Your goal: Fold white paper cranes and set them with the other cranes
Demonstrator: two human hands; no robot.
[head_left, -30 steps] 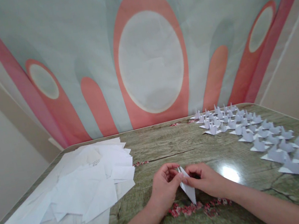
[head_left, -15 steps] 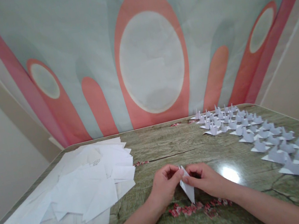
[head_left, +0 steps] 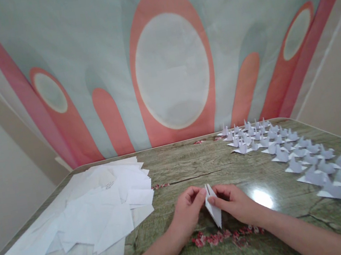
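A piece of folded white paper (head_left: 215, 211), narrow and diamond-shaped, is held upright just over the table between my two hands. Its top is split into two points, and its lower tip points toward me. My left hand (head_left: 188, 208) pinches the upper left edge between thumb and fingers. From the other side my right hand (head_left: 234, 203) grips it, the thumb lying across the front face and the fingers behind it, partly hidden.
On the left of the wood-patterned table (head_left: 183, 164) lies a spread pile of white paper sheets (head_left: 97, 216). Several folded white paper birds (head_left: 317, 175) stand in rows along the right side. A printed backdrop (head_left: 174, 71) rises behind the table.
The folded paper has turned slightly and shows more of its front face, with the split at its top now visible. The fingers have shifted a little; both hands still hold it.
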